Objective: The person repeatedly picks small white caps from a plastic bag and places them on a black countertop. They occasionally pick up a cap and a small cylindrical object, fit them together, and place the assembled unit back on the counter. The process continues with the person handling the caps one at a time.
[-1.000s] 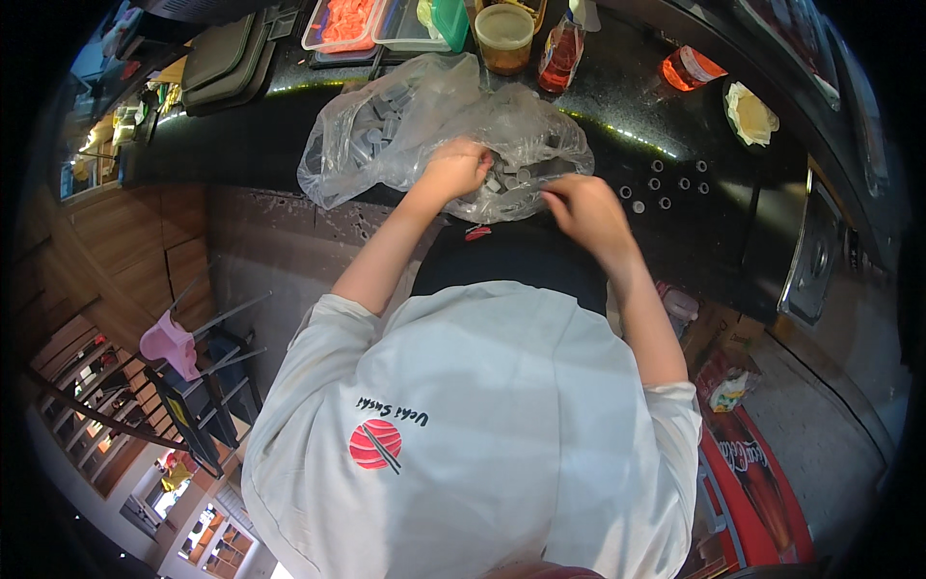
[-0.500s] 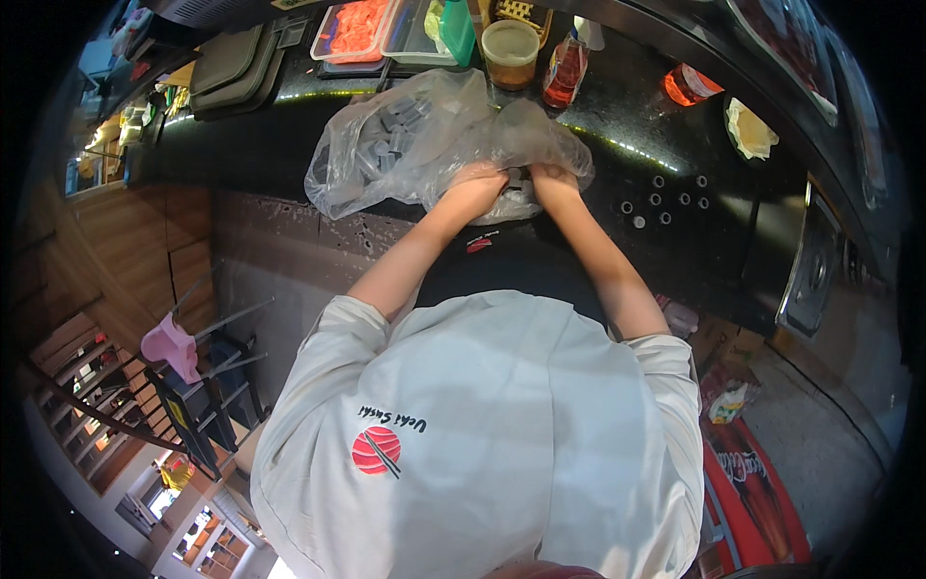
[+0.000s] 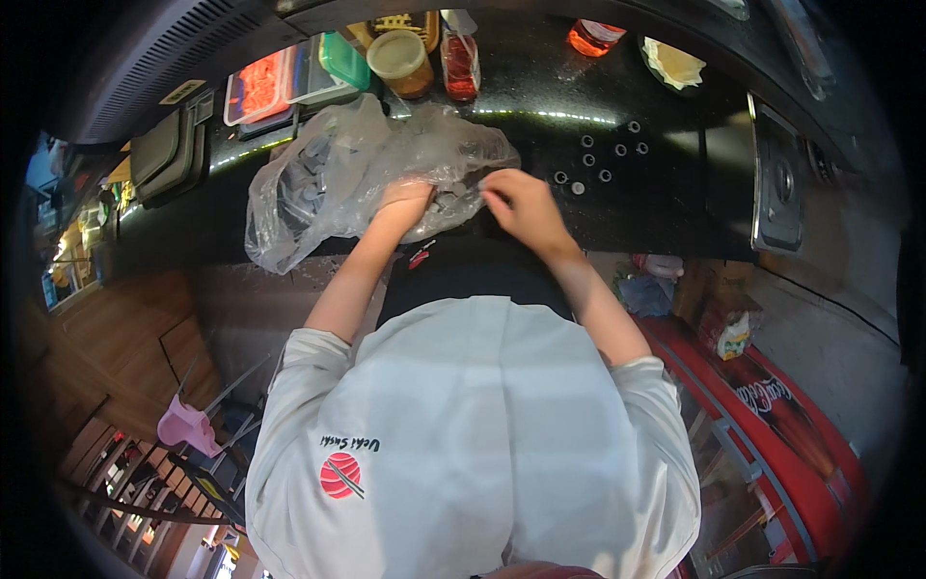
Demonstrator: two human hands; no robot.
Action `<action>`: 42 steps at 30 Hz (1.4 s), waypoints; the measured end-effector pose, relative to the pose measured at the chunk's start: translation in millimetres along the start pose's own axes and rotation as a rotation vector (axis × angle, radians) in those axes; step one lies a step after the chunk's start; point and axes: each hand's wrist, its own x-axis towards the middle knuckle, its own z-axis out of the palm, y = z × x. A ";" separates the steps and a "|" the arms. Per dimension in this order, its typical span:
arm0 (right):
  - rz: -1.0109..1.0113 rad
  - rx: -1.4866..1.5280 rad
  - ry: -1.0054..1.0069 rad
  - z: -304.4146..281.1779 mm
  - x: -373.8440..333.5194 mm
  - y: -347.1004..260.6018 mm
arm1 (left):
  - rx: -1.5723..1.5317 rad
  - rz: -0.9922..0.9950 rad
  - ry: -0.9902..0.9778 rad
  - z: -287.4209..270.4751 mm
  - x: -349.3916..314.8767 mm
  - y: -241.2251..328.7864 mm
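A clear plastic bag [image 3: 367, 145] full of small greyish plastic pieces lies on the dark counter at its front edge. At the bag's mouth, my left hand [image 3: 408, 195] is closed on the film, its fingertips partly hidden among the folds. My right hand [image 3: 524, 205] is at the bag's right edge, thumb and fingers pinched together on the film there. Between my hands some loose grey plastic pieces [image 3: 450, 200] show in the opening. Several small round pieces, pale-rimmed like little cups or caps [image 3: 578, 188], stand spread on the counter to the right.
Along the back are a tub of orange-pink food [image 3: 258, 89], a green lid [image 3: 344, 62], a round tub of brownish contents [image 3: 400, 65] and a red bottle [image 3: 461, 68]. Dark trays [image 3: 166, 154] lie far left. A metal panel [image 3: 777, 179] borders the counter's right end.
My view has turned to the right. My right hand has drawn out of the bag's mouth to its right edge, fingers now pinched. My left hand stays at the mouth.
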 end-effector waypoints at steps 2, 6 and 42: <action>0.028 -0.033 0.187 -41.0 -15.7 6.3 | -0.027 -0.024 0.012 3.8 2.3 1.2; 0.281 -0.306 0.389 -102.7 -57.6 72.9 | -0.041 0.029 0.089 1.2 3.9 5.5; 0.356 -0.720 -0.212 -110.4 -13.5 49.5 | -0.217 0.025 0.191 -35.3 -29.6 10.5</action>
